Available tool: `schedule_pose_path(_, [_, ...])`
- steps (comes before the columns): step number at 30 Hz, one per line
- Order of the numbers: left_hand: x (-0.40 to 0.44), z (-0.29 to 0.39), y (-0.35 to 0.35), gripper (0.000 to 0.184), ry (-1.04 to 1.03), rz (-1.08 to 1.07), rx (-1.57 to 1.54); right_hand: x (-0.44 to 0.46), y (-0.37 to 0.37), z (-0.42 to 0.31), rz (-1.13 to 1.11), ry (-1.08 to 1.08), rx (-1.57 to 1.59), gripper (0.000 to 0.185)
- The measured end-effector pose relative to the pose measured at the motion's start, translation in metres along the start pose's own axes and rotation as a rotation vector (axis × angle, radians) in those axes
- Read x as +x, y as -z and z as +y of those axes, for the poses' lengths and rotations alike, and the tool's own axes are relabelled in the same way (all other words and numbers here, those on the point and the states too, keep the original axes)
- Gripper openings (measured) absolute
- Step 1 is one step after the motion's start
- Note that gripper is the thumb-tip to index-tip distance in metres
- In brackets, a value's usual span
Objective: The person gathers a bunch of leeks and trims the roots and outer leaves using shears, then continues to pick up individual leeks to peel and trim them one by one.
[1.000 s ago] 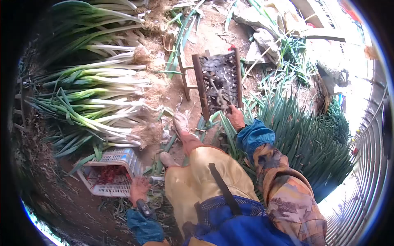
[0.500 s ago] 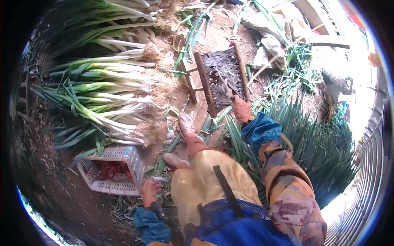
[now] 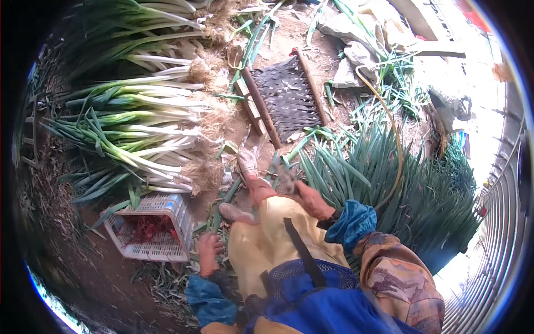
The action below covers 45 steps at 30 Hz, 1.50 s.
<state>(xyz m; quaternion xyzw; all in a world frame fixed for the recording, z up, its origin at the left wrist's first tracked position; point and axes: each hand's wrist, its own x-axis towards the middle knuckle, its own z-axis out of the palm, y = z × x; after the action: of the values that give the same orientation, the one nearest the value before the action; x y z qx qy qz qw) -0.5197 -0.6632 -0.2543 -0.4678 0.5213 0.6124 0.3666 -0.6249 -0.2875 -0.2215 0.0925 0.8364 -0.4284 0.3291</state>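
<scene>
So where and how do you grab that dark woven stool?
I'd take the stool by the near end of its left brown rail, coming from the wearer's side. That rail looks slim and straight, probably easy to close around, and its near end is the part nearest the right hand. The woven seat is broad and flat, likely harder to pinch.

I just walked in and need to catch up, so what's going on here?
A person's right hand holds a blurred greyish thing, too unclear to name. The left hand looks empty, beside a white plastic crate with red stringy material inside. Farther ahead is a low stool with a seat woven from dark strips. Long green-and-white leeks lie piled on the left, with a mass of long green leaves on the right.
</scene>
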Motion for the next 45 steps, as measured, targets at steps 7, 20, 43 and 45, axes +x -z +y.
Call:
schedule_pose_path(7, [-0.066,0.057,-0.071,0.042,-0.170,-0.209,-0.033,-0.015,0.040,-0.088,-0.182,0.199,-0.282,0.031])
schedule_pose_path(20, [-0.227,0.005,-0.035,0.065,-0.553,-0.339,-0.870,-0.101,-0.028,-0.255,-0.881,0.856,-0.560,0.022])
schedule_pose_path(43, [-0.410,-0.231,-0.129,0.037,-0.918,0.844,-1.658,-0.290,-0.197,-0.300,-2.573,0.459,-0.666,0.076])
schedule_pose_path(45, [-0.415,-0.229,-0.140,0.039,-0.966,0.940,-1.682,-0.295,-0.197,-0.289,-2.616,0.477,-0.751,0.079])
